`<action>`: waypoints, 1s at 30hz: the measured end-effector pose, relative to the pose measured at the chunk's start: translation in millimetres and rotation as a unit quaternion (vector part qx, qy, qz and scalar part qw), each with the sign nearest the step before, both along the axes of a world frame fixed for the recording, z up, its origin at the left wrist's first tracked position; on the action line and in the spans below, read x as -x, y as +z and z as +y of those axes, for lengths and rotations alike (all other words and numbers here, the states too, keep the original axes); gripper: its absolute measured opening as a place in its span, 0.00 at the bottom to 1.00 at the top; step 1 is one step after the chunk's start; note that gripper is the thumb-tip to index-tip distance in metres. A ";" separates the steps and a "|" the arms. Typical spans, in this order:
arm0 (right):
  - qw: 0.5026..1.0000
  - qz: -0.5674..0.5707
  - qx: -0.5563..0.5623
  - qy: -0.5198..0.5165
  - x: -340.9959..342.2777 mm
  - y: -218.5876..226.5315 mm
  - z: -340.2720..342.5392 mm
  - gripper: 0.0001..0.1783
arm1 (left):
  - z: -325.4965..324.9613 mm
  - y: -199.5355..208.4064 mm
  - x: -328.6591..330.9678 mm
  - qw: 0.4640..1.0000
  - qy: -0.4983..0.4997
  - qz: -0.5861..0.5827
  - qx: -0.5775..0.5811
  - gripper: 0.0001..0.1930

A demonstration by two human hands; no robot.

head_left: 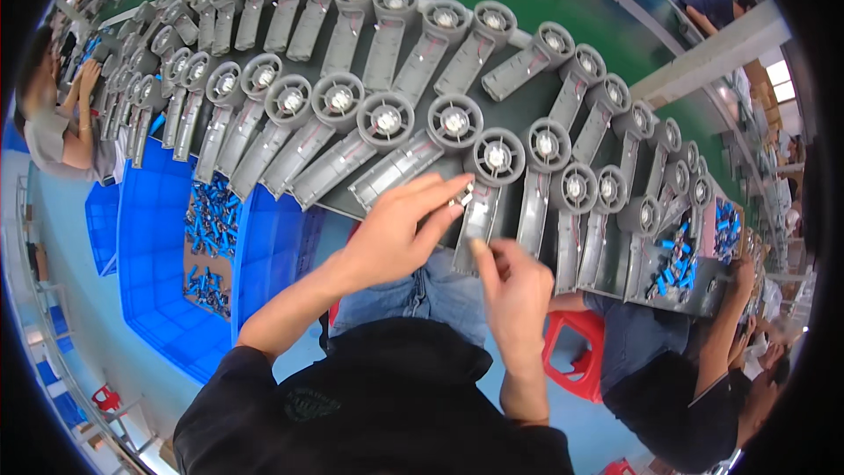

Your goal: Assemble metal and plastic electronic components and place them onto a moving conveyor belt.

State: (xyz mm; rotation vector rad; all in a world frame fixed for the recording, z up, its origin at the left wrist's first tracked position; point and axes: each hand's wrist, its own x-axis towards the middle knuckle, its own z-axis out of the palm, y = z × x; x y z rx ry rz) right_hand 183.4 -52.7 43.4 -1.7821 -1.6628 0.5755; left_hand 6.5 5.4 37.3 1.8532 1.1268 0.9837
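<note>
Left fingers [442, 192] pinched a tiny silver bit [464, 197]; beside them, right fingers [484, 262] held a gray, round-topped plastic fan [483, 206], handle still open.

Left hand [391, 233] stretches forward while the right hand [519, 299] curls.

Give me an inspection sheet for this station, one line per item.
Surface: dark bench, largely covered by parts.
Job's things: grey fan shells in rows, round heads mostly pointing away; one front shell lies under both hands.
Clutter: blue cylindrical parts piled at the right; more beside the blue bin at the left.
Hands: left hand, fingers near the front shell's head, small part between them unclear; right hand, thumb at its handle end, grip unclear.
Cables: thin reddish wires in some handles.
Surroundings: red stool, co-worker at right.
</note>
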 end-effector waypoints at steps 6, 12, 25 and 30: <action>0.975 0.193 0.082 -0.078 7.4 47.0 -3.3 0.07 | 8.7 36.6 -2.6 0.985 0.004 -0.153 0.080 0.17; 0.997 -0.015 -0.070 -0.024 -37.3 90.6 142.2 0.15 | 166.7 81.6 -49.8 0.965 -0.019 -0.259 0.047 0.12; 0.978 -0.184 -0.009 -0.100 -163.2 -40.6 419.5 0.19 | 443.8 10.8 -48.1 0.976 0.180 0.081 -0.096 0.09; 0.951 -0.289 0.013 -0.112 -151.7 -23.9 414.8 0.20 | 487.7 34.7 183.4 0.727 0.566 0.339 -0.189 0.13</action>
